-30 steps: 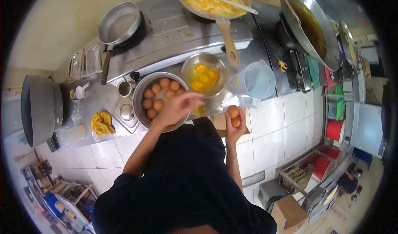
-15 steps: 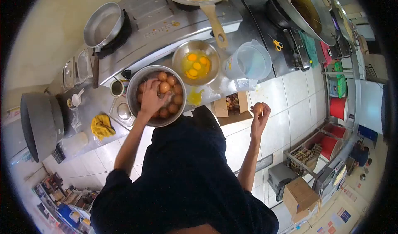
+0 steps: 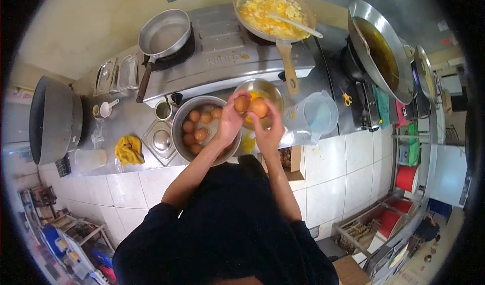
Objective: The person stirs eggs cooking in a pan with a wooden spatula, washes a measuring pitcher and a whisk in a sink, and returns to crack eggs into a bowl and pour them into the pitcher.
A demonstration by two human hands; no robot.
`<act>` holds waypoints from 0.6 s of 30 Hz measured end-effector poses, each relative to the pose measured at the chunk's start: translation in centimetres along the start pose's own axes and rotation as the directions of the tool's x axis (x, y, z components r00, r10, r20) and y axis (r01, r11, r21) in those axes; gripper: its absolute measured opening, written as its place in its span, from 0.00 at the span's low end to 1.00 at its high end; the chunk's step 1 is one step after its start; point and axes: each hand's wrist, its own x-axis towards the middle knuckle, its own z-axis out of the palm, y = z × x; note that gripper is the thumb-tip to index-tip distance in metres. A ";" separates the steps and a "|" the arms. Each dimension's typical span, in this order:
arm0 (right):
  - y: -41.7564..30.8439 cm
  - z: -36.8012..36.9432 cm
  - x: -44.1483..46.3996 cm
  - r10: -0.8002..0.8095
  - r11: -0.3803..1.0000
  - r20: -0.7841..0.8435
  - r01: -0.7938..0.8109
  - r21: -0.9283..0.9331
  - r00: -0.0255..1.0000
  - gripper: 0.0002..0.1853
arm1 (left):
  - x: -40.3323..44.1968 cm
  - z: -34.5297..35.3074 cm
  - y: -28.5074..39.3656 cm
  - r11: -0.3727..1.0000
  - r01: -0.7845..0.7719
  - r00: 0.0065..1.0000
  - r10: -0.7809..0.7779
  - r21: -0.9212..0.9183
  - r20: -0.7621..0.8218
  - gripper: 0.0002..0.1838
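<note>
My left hand (image 3: 231, 121) is closed around a brown egg (image 3: 242, 103). Another brown egg (image 3: 259, 107) is gripped in my right hand (image 3: 270, 133). The two eggs are side by side over a metal bowl (image 3: 276, 90); whether their shells touch I cannot tell. Yellow yolk shows in the bowl, though my hands cover much of it. To the left, a deep metal pot (image 3: 178, 138) holds several whole brown eggs (image 3: 194, 115), and my left forearm crosses its right side.
A stove (image 3: 217, 47) carries an empty pan (image 3: 164, 35) and a pan of egg mixture (image 3: 273, 14) with a spatula. On the right stand a clear plastic jug (image 3: 318, 114), scissors (image 3: 347, 99) and a big wok (image 3: 389, 57). A yellow cloth (image 3: 129, 149) lies left. Below is a carton (image 3: 297, 169) of shells.
My left hand has left the pot and now has an egg. My right hand has brought its egg from the right side to over the bowl. The view has shifted.
</note>
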 end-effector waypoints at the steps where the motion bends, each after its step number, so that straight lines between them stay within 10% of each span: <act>1: 0.0 -0.2 0.1 0.023 0.996 -0.062 -0.018 0.091 0.998 0.27 | 0.3 0.3 0.0 1.000 -0.008 1.000 0.008 -0.012 0.000 0.25; 4: 1.0 -0.7 1.0 0.102 0.986 -0.029 -0.097 0.135 0.994 0.28 | 1.1 0.8 -0.1 1.000 0.002 1.000 -0.001 -0.029 0.020 0.22; 6: 3.2 -0.2 1.7 0.261 0.853 0.056 -0.257 0.454 0.964 0.29 | 2.4 0.7 0.1 0.909 -0.014 0.999 0.000 0.416 0.034 0.20; 10: 6.9 -1.7 3.4 0.223 0.837 0.299 -0.340 0.430 0.928 0.28 | 5.7 -1.8 0.9 0.692 -0.019 0.990 -0.089 0.721 0.112 0.20; 18: 9.2 -1.7 4.3 -0.052 0.950 0.470 0.190 -0.250 0.881 0.32 | 9.1 -4.6 1.0 0.232 -0.353 0.880 -0.247 0.906 0.406 0.21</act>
